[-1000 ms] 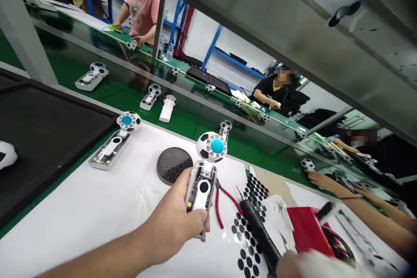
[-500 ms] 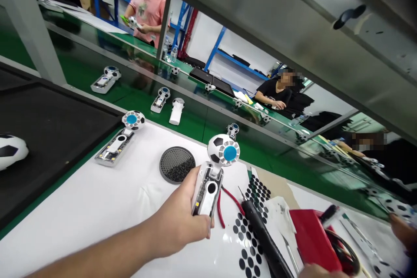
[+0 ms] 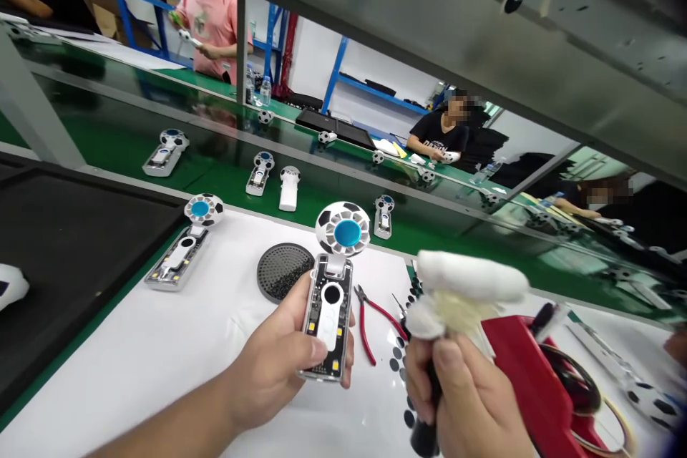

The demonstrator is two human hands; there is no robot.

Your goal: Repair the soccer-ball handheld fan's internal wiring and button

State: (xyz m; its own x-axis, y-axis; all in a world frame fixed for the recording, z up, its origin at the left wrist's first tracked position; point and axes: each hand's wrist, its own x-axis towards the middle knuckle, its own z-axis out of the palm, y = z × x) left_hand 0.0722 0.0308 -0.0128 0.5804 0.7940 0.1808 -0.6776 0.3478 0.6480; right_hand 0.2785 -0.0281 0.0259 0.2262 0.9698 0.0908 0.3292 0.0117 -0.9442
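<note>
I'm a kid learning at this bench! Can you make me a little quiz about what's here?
1. True or false: the left hand holds the clear gadget with the football-patterned head.
2. Which tool lies between that gadget and the right hand, which grips a black tool? A: a hammer. B: red-handled pliers. C: a saw.
3. What colour is the centre of the gadget's round head?

Key: 1 true; 2 B; 3 blue.
</note>
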